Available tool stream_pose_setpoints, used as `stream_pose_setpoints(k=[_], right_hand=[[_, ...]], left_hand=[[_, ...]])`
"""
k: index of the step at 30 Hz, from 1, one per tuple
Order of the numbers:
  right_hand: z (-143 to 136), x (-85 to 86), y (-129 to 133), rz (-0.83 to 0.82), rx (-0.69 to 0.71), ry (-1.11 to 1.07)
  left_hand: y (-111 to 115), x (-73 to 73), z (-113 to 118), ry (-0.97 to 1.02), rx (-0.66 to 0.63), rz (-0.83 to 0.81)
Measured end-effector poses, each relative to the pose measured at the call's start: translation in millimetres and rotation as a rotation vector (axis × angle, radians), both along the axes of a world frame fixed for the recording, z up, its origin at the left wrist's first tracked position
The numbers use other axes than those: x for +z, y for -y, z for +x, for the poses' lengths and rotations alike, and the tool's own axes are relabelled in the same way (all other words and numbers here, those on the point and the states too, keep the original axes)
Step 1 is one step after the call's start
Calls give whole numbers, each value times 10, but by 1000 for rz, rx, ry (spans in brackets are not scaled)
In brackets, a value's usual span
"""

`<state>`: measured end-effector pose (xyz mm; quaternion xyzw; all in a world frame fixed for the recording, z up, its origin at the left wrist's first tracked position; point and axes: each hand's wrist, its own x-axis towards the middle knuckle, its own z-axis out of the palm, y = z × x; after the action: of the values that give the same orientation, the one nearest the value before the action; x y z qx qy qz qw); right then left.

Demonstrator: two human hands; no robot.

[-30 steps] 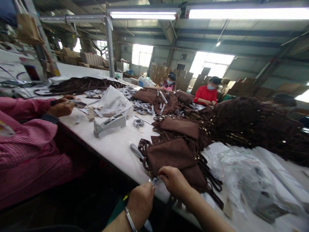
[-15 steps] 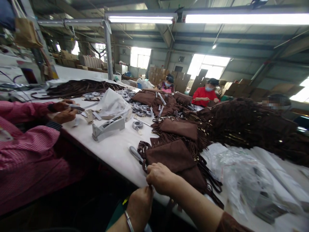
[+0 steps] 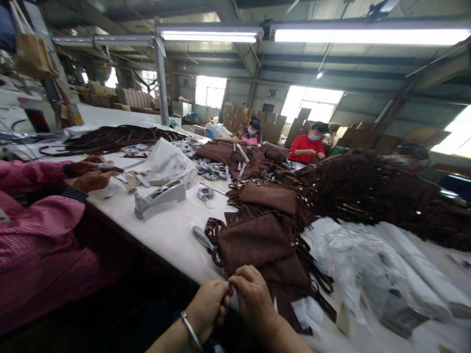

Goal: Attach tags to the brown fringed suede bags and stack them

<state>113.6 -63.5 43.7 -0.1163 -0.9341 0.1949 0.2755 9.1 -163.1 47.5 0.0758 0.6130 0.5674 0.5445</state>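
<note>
My left hand (image 3: 210,306), with a metal bangle on its wrist, is closed in a pinch at the table's near edge. Fingertip to fingertip with it, my right hand (image 3: 253,296) is closed too. Whatever they pinch is small and hidden by the fingers. Just beyond them lies a dark brown suede-like bag (image 3: 253,242) with fringe and dark straps. A grey-wrapped piece (image 3: 201,237) sticks out at the bag's left side. Another brown bag (image 3: 270,197) lies behind it.
A grey tape dispenser (image 3: 160,198) and a grey-wrapped coil (image 3: 206,193) stand to the left. Clear plastic wrapping (image 3: 353,255) lies right; a large heap of brown fringed bags (image 3: 360,191) lies behind. A co-worker's checked pink sleeve (image 3: 47,211) reaches in from the left.
My right hand has come down and nearer, away from the bag's front. My left hand has risen slightly, and the two still meet. More of the bag's lower edge and white wrapping shows.
</note>
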Motion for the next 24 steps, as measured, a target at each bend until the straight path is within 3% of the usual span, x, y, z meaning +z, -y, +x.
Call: stream_pose_setpoints(k=[3,9,11,14,17,21,24], right_hand=[[58,-48,17,-1,32,-80],[-16,-34,15,238,-88,-235],[-55,0,2,256,-101,-288],[-54,40,-28,216,-100,-349],[29,3,-84,167,-90,-360],[200,-155,-179,186,-17,-332],[367,-204,-248,72,-140,-354]], left_hand=[[-27,86,-34,327,97,-15],[-96,190,-79,776,128,34],[-98,169,-78,765,68,23],[-75,135,-96,486,-30,-37],[-91,139,-132,259,30,-12],[-322,135,-126,332,61,120],[-590,146,-119,294,57,165]])
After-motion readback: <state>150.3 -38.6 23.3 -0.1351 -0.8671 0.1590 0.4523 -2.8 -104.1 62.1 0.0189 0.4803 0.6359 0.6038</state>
